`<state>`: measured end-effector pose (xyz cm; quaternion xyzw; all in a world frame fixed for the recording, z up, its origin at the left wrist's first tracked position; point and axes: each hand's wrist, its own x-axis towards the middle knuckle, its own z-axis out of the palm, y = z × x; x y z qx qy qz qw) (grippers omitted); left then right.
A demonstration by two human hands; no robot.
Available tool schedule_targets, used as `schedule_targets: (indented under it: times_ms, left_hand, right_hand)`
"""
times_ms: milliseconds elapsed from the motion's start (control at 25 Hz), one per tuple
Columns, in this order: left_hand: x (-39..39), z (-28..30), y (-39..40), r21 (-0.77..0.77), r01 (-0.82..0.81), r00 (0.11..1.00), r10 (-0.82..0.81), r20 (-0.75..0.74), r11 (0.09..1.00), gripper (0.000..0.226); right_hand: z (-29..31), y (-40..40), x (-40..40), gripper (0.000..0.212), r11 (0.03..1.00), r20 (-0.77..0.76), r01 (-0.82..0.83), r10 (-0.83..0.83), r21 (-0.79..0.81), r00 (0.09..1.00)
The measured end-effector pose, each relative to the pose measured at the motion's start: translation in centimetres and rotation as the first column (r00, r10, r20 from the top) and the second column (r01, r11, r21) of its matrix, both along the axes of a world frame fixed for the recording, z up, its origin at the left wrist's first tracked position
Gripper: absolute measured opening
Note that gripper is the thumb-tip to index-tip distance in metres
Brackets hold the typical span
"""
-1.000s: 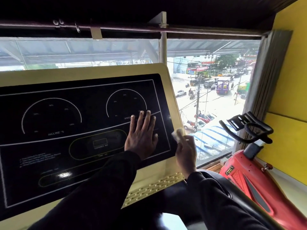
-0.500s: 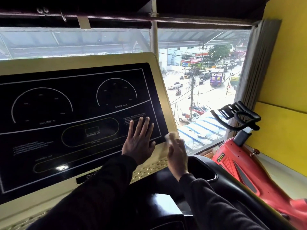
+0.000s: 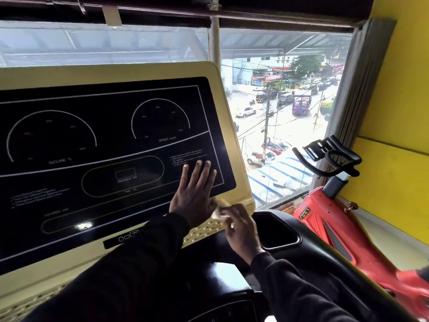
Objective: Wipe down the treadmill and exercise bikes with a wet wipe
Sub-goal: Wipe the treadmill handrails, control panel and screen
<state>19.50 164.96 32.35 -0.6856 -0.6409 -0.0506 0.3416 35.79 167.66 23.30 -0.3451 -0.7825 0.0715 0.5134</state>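
Note:
The treadmill console [image 3: 97,145] fills the left of the view, a black display panel in a pale yellow frame. My left hand [image 3: 193,194] lies flat with straight fingers on the panel's lower right corner. My right hand [image 3: 239,226] grips a small white wet wipe [image 3: 219,209] and presses it on the yellow frame's lower right edge, just beside my left hand. A red exercise bike [image 3: 325,219] with black handlebars [image 3: 329,156] stands to the right.
A black cup-holder recess [image 3: 276,231] in the treadmill's dark tray sits right of my right hand. A large window [image 3: 278,112] looks over a street. A grey curtain [image 3: 362,77] and yellow wall [image 3: 399,101] close off the right side.
My right hand slid the wipe down the frame's right edge to its lower corner. My left hand moved down the panel with it. The camera tilted lower.

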Motion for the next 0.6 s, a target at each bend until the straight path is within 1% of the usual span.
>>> schedule_targets:
  times_ms: [40,120,200,320,440,480,560,600]
  left_hand:
    - [0.0,-0.2,0.0,-0.003,-0.002,1.000,0.002,0.001,1.000,0.084]
    - [0.1,-0.2,0.0,0.004,-0.009,1.000,0.009,0.012,1.000,0.090]
    - [0.2,-0.2,0.0,0.009,-0.014,1.000,0.014,0.013,1.000,0.094]
    - [0.4,-0.2,-0.2,0.003,-0.022,1.000,0.022,0.002,1.000,0.096]
    - [0.4,-0.1,-0.3,-0.017,-0.023,1.000,0.023,0.012,1.000,0.097]
    - [0.4,-0.1,-0.5,-0.026,-0.018,1.000,0.018,0.021,1.000,0.095]
    - [0.3,-0.6,-1.2,-0.029,0.010,0.999,-0.009,0.042,1.000,0.090]
    - [0.3,-1.1,-1.8,-0.020,0.028,0.998,-0.027,0.057,0.999,0.087]
  right_hand:
    - [0.0,0.9,0.6,0.037,0.996,-0.049,0.086,-0.087,-0.035,0.995]
    - [0.5,3.0,1.6,0.032,0.952,-0.123,0.254,-0.276,-0.170,0.953]
    - [0.7,4.2,1.8,0.030,0.911,-0.140,0.311,-0.356,-0.270,0.924]
    - [0.3,2.2,0.7,0.029,0.869,-0.199,0.275,-0.380,-0.412,0.903]
    - [-0.7,-0.8,0.0,0.023,0.891,-0.137,0.188,-0.265,-0.414,0.954]
    - [-0.5,-0.7,0.2,0.021,0.868,-0.159,0.170,-0.271,-0.467,0.949]
    - [0.6,0.0,0.5,0.016,0.765,-0.259,0.146,-0.382,-0.628,0.887]
    - [1.0,0.0,0.3,0.015,0.726,-0.286,0.127,-0.417,-0.675,0.863]
